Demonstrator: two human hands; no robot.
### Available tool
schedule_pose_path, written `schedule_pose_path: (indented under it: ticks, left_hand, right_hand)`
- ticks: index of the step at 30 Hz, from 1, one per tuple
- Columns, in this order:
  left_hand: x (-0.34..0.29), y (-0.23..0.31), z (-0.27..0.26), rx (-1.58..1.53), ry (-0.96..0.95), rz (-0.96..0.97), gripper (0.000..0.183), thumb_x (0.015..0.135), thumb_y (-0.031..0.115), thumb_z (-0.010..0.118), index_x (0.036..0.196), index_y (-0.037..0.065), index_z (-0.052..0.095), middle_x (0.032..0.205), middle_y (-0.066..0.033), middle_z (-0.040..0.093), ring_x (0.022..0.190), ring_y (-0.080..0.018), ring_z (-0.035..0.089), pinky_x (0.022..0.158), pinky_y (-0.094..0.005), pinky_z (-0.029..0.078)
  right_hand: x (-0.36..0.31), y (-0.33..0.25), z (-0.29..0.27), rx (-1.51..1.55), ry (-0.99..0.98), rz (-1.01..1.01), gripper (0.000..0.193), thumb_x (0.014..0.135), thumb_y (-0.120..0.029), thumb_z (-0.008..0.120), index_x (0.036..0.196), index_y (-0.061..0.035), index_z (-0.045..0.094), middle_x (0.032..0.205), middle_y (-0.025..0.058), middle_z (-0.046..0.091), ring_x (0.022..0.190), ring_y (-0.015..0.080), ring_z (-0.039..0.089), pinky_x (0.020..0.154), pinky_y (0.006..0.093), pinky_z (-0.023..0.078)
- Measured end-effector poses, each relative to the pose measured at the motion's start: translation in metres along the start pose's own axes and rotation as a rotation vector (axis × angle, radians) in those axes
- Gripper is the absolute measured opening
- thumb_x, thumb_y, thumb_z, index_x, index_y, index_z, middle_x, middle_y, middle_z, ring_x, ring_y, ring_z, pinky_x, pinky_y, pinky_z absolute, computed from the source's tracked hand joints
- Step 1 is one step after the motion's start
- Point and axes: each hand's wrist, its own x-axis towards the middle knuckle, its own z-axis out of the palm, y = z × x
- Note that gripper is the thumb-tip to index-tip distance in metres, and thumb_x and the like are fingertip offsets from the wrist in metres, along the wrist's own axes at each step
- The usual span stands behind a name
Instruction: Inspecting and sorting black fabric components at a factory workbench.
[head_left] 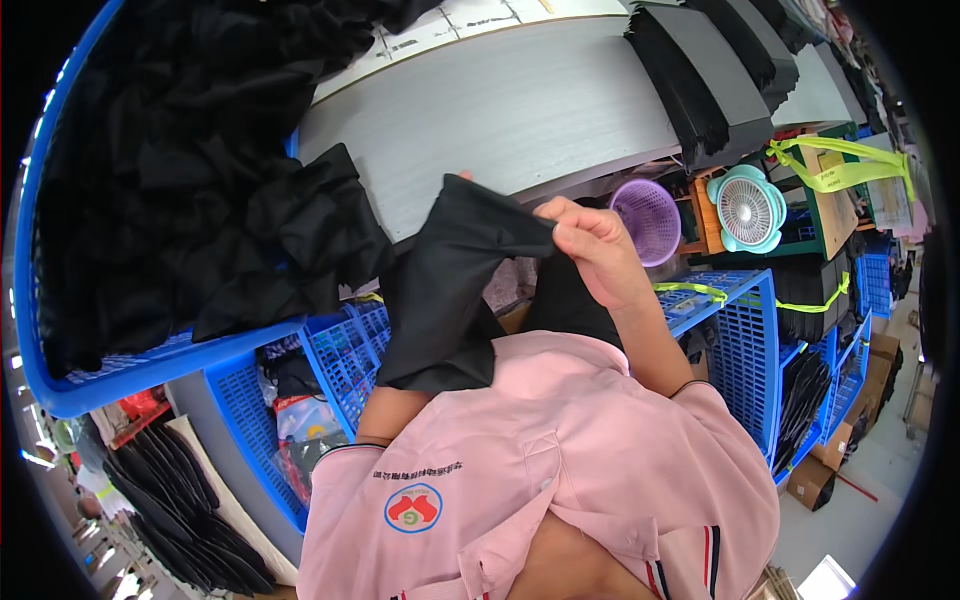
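A piece of black fabric (440,290) hangs in front of me, draped over my left forearm and stretched toward the right. My right hand (600,250) is closed on its upper right edge, thumb and fingers pinching the cloth. The fabric covers nearly all of my left hand (466,176); only a fingertip shows at the cloth's top edge, so its grip is hidden. Left of the cloth, a large blue bin (30,290) holds a heap of black fabric pieces (190,190), some spilling over its near right edge.
A grey table (500,100) lies ahead, with stacks of black pieces (700,80) at its far right. Right of my hand stand a purple basket (645,222) and a small teal fan (747,208). Blue crates (745,350) flank me on both sides.
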Motion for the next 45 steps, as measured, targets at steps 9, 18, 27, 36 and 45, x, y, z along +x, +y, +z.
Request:
schedule_pose_path:
  ticks: [9, 18, 27, 36, 45]
  left_hand:
    - [0.016, -0.006, 0.004, -0.145, -0.023, 0.012, 0.053, 0.105, 0.025, 0.048, 0.151, 0.006, 0.031, 0.153, -0.0151, 0.039, 0.140, -0.0232, 0.043, 0.113, -0.0373, 0.041]
    - [0.016, -0.004, -0.013, 0.351, -0.117, 0.237, 0.056, 0.107, 0.022, 0.043, 0.156, 0.004, 0.022, 0.157, -0.0144, 0.035, 0.148, -0.0241, 0.030, 0.123, -0.0373, 0.026]
    - [-0.009, -0.017, -0.010, 0.406, -0.077, 0.295, 0.052, 0.108, 0.022, 0.042, 0.154, 0.004, 0.027, 0.154, -0.0138, 0.038, 0.145, -0.0239, 0.034, 0.121, -0.0376, 0.028]
    - [-0.005, -0.021, -0.022, 0.348, -0.073, 0.271, 0.048, 0.108, 0.022, 0.042, 0.151, 0.004, 0.031, 0.151, -0.0133, 0.042, 0.142, -0.0238, 0.037, 0.120, -0.0379, 0.031]
    - [-0.024, -0.025, -0.016, 0.313, -0.051, 0.243, 0.045, 0.108, 0.022, 0.041, 0.149, 0.003, 0.035, 0.148, -0.0128, 0.045, 0.139, -0.0237, 0.041, 0.118, -0.0382, 0.034]
  right_hand:
    - [0.034, -0.023, -0.004, -0.284, 0.339, -0.120, 0.029, 0.100, -0.021, 0.061, 0.119, 0.0010, 0.065, 0.114, 0.0097, 0.068, 0.102, 0.0155, 0.065, 0.091, 0.0307, 0.049]
    - [0.028, 0.020, 0.006, -1.397, 0.264, -0.880, 0.068, 0.068, 0.003, 0.079, 0.131, -0.0037, 0.053, 0.124, 0.0139, 0.060, 0.109, 0.0349, 0.062, 0.093, 0.0410, 0.051]
    - [0.035, 0.024, -0.013, -1.323, 0.344, -0.634, 0.031, 0.074, 0.008, 0.068, 0.104, 0.0008, 0.064, 0.100, 0.0126, 0.066, 0.076, 0.0272, 0.068, 0.066, 0.0336, 0.054]
    - [0.013, 0.016, 0.002, -1.472, 0.179, -0.836, 0.045, 0.070, -0.006, 0.079, 0.113, -0.0011, 0.064, 0.108, 0.0109, 0.067, 0.098, 0.0301, 0.065, 0.088, 0.0416, 0.052]
    - [0.019, 0.035, -0.004, -1.358, 0.423, -0.557, 0.026, 0.079, -0.001, 0.072, 0.105, -0.0016, 0.066, 0.100, 0.0119, 0.067, 0.080, 0.0316, 0.067, 0.072, 0.0383, 0.054]
